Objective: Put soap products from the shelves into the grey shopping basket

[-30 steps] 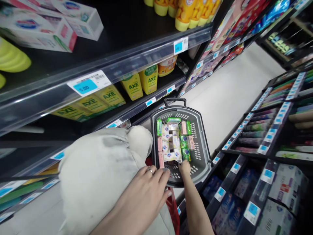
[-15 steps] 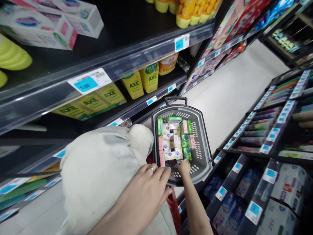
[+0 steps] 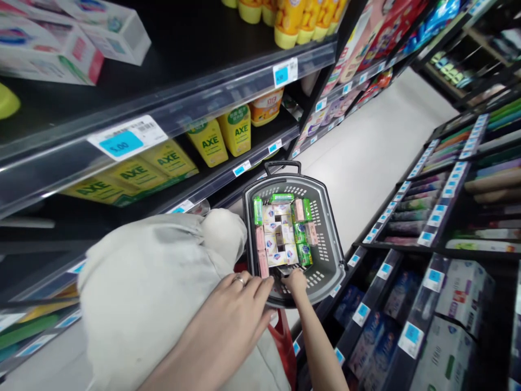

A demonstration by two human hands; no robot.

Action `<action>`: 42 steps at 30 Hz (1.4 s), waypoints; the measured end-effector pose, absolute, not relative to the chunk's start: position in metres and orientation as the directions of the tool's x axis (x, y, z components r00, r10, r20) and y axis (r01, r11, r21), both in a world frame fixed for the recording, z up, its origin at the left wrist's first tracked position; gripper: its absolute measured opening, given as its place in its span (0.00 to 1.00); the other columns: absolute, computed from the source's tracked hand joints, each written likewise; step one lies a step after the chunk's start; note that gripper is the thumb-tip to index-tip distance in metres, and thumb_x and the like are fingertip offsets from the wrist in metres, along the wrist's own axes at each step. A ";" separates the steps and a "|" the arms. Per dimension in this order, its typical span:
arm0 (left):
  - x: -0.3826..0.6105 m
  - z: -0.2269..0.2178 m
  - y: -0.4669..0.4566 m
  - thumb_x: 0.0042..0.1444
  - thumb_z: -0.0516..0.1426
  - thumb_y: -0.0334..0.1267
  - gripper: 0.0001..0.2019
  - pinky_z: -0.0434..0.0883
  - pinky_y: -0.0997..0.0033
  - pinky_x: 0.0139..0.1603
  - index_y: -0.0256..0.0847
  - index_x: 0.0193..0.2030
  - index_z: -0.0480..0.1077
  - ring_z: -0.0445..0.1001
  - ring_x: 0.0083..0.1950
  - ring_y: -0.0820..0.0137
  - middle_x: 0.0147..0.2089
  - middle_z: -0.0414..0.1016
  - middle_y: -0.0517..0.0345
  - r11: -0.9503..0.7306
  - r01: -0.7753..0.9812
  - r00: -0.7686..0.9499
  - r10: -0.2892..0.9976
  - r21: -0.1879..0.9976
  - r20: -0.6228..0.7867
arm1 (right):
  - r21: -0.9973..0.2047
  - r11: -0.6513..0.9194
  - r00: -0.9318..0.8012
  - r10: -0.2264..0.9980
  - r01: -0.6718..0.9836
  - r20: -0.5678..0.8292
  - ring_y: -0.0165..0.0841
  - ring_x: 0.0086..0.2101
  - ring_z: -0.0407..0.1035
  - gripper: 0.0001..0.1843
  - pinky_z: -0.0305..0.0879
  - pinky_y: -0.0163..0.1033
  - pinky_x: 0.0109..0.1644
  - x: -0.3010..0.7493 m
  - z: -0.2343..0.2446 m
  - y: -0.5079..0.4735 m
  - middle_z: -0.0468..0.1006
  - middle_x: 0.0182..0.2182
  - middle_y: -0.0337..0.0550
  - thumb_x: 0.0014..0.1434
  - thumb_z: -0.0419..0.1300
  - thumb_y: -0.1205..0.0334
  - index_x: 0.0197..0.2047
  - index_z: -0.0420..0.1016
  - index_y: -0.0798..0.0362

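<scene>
A grey shopping basket point(image 3: 334, 239) with a black handle stands on the floor, holding several small boxes and packs. White soap boxes point(image 3: 277, 258) fill its middle, while green packs point(image 3: 304, 254) and pink bars point(image 3: 260, 238) line the sides. My left hand point(image 3: 240, 304), with a ring on it, lies over my pale-trousered leg, fingers stretched out by the basket's near left rim. Inside the near end, my right hand point(image 3: 296, 281) has its fingers closed beside the white boxes. A greyish thing shows at its fingertips, too small to name.
On the left, shelves hold yellow AXE bottles point(image 3: 207, 142), orange-yellow bottles point(image 3: 287, 24) and white-pink boxes point(image 3: 49, 51). Low shelves with packaged goods point(image 3: 464, 293) run along the right. Pale aisle floor point(image 3: 366, 157) extends beyond the basket. A red item point(image 3: 285, 342) hangs beneath my hands.
The view has shifted, so shelves and basket appear farther left. My right hand has moved slightly toward the basket's near left, away from the green pack. My left hand stays on the leg.
</scene>
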State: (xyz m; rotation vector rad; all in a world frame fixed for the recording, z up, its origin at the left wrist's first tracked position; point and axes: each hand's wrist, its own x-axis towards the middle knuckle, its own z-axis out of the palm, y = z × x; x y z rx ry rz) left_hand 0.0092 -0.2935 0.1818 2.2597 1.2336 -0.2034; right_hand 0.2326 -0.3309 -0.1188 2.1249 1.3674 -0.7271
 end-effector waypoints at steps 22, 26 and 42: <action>0.010 0.182 -0.292 0.65 0.51 0.38 0.19 0.72 0.47 0.51 0.37 0.61 0.66 0.73 0.51 0.52 0.52 0.76 0.45 -0.442 0.823 0.562 0.722 0.355 -0.403 | 0.042 -0.196 0.171 0.711 0.980 -0.682 0.48 0.46 0.74 0.32 0.70 0.44 0.47 0.216 -0.112 -0.315 0.76 0.46 0.69 0.56 0.62 0.52 0.54 0.68 0.72; 0.010 0.183 -0.293 0.65 0.51 0.37 0.18 0.72 0.47 0.51 0.37 0.60 0.66 0.73 0.50 0.52 0.51 0.76 0.44 -0.455 0.822 0.564 0.730 0.343 -0.386 | 0.050 -0.204 0.178 0.681 0.978 -0.711 0.46 0.46 0.75 0.32 0.69 0.40 0.48 0.225 -0.119 -0.315 0.75 0.47 0.70 0.57 0.62 0.54 0.55 0.67 0.73; 0.012 0.181 -0.291 0.64 0.51 0.34 0.17 0.73 0.44 0.48 0.34 0.58 0.67 0.73 0.49 0.51 0.51 0.76 0.43 -0.471 0.809 0.579 0.741 0.351 -0.339 | 0.056 -0.232 0.200 0.668 0.971 -0.717 0.45 0.46 0.75 0.30 0.70 0.40 0.48 0.229 -0.134 -0.323 0.76 0.46 0.68 0.57 0.62 0.55 0.54 0.68 0.71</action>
